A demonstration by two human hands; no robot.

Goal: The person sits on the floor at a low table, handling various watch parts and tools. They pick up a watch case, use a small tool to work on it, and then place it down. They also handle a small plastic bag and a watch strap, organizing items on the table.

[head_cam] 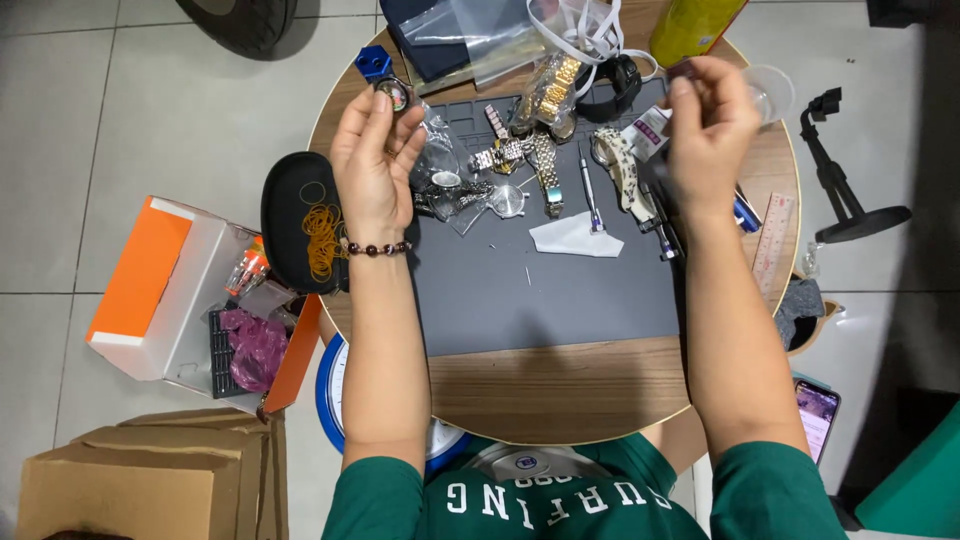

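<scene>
My left hand is raised over the left side of the round wooden table. Its fingertips pinch a small round watch case with a pale dial. A dark bead bracelet circles that wrist. My right hand is lifted at the far right, fingers pinched on a small dark part that I cannot make out. A grey work mat lies between my arms. Several metal watches and bands are heaped at its far edge.
A black oval tray with orange rubber bands sits left of the mat. An open orange and white box and cardboard boxes stand on the floor at left. A ruler, a black stand, a phone and a yellow bottle lie to the right.
</scene>
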